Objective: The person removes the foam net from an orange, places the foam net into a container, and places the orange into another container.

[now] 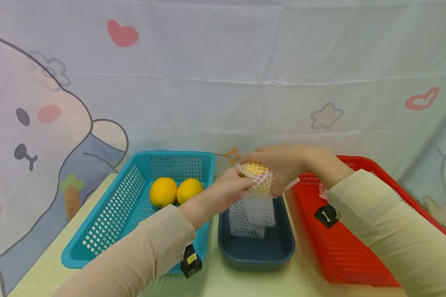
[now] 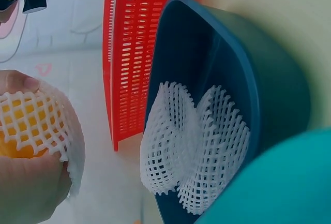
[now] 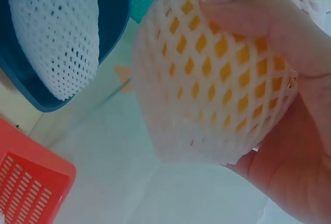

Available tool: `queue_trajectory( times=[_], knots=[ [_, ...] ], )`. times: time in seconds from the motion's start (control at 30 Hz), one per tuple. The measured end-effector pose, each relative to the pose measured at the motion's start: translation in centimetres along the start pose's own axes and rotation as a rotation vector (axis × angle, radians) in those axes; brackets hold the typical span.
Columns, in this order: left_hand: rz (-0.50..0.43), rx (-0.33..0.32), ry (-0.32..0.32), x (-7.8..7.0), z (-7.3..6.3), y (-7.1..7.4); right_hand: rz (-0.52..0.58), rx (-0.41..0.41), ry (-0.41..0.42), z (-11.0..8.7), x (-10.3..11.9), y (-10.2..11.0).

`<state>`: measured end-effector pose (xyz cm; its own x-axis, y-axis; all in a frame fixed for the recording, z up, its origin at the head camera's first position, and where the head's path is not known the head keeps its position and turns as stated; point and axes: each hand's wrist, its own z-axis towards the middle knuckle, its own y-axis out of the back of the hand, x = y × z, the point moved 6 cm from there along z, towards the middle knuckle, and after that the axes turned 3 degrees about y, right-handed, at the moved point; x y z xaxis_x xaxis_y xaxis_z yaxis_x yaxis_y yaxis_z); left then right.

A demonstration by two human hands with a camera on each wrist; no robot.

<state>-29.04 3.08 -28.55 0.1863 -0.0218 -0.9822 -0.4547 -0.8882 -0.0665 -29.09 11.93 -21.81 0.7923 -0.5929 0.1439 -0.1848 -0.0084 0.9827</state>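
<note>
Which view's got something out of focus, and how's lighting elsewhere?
Left wrist: teal basket blurred smooth, lower right; head: soft shadow along the front of the dark blue tray; right wrist: dull, bluish light, netted fruit pale toward its lower edge.

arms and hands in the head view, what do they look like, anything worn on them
The left sleeve and right sleeve are long and cream-beige, finely ribbed with wide cuffs. A black device sits by each wrist: the left device shows a yellow patch, the right device a pale mark. The left hand and right hand wear no gloves.
</note>
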Motion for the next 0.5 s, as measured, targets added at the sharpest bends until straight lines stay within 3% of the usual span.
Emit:
queue_trajectory(
  times=[0.5],
  knots=[
    [0.042, -0.004, -0.064, -0.58, -0.73, 0.54, 0.075, -0.001, -0.040, -0.16, 0.32, 0.22]
  ],
)
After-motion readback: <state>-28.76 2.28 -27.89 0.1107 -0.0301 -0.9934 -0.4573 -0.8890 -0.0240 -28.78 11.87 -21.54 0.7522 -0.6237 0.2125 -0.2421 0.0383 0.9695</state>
